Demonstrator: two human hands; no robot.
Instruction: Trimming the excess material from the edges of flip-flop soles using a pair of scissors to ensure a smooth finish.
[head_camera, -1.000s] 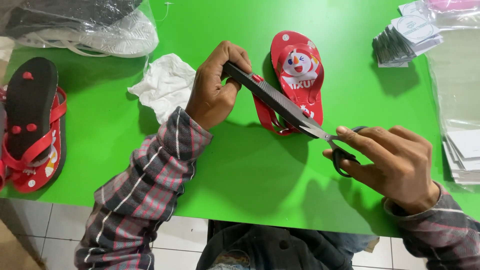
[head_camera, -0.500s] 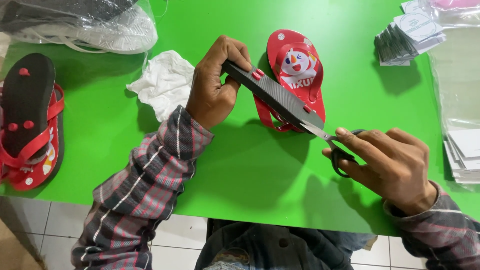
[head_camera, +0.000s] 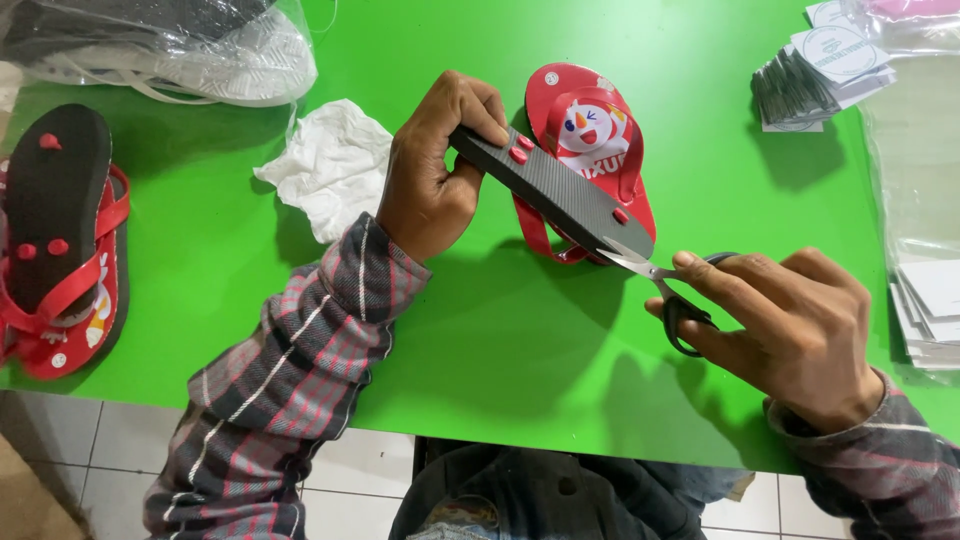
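Green table (head_camera: 480, 340) — sandals (head_camera: 60, 250), crumpled paper (head_camera: 330, 165), tags (head_camera: 815, 70)

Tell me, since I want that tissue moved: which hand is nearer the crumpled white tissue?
Left. The left hand holds a sandal just beside the tissue; the right hand grips scissors across the table.

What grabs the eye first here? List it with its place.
At the centre of the bright green table, the left hand holds a flip-flop sole-up, while the right hand brings scissors to its near end. Under it lies a red flip-flop with a cartoon face. At the left edge sits another pair, with crumpled white paper between.
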